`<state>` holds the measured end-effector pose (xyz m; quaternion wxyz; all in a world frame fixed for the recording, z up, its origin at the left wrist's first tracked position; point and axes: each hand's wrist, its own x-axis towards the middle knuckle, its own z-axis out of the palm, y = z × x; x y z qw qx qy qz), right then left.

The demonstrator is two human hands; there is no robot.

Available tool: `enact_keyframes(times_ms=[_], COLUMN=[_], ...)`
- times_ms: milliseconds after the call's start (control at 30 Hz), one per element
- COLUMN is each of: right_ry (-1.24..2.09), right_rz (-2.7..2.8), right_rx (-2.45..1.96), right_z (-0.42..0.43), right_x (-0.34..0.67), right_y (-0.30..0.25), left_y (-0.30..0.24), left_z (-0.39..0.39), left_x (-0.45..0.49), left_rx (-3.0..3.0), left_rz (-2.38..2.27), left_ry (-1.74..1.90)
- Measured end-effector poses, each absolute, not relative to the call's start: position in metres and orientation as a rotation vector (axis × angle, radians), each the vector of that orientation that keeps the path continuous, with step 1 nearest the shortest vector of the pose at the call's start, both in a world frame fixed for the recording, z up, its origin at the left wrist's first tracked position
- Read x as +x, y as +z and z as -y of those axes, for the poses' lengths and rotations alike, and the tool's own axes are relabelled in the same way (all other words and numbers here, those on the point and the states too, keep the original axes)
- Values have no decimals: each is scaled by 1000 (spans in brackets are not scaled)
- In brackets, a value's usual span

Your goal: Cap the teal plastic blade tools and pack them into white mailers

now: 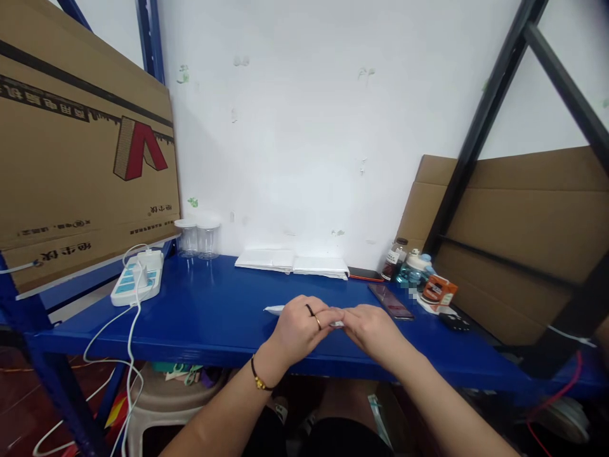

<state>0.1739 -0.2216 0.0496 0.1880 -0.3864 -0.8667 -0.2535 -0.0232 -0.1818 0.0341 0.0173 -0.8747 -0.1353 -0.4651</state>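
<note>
My left hand (304,327), with rings and a dark bracelet on the wrist, is closed above the front of the blue table. Its fingertips meet those of my right hand (373,330), which is closed too. Pinched between them is a thin white paper-like piece (337,324), mostly covered by the fingers. A white pointed end (273,310) shows to the left of my left hand; whether it belongs to the same piece I cannot tell.
White folded sheets (290,261) lie by the wall. A power strip (137,278) and two clear jars (207,240) stand left. To the right are a phone (390,301), a dark bottle (394,259), a blue-white bottle (415,266) and an orange box (438,292). Cardboard (85,152) flanks the table (200,311).
</note>
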Motion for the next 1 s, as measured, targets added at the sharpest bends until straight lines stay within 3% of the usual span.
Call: enact_keyframes(times_ms=[400, 667, 800, 900, 1000], right_ry=[-388, 297, 739, 701, 388], right_rz=[2385, 1718, 1399, 1351, 1507], right_rx=[-1041, -1253, -1163, -1258, -1518], right_z=[223, 129, 51, -8, -47], right_x=[171, 224, 248, 263, 298], right_y=[34, 61, 52, 39, 32], left_y=[13, 46, 62, 68, 55], left_z=[172, 41, -33, -76, -100], left_x=[-36, -49, -41, -12, 22], left_rx=[-2703, -3168, -3069, -2788, -2522], left_rz=[569, 1248, 1437, 1482, 1560], left_ry=[-1697, -1029, -1273, -1368, -1240])
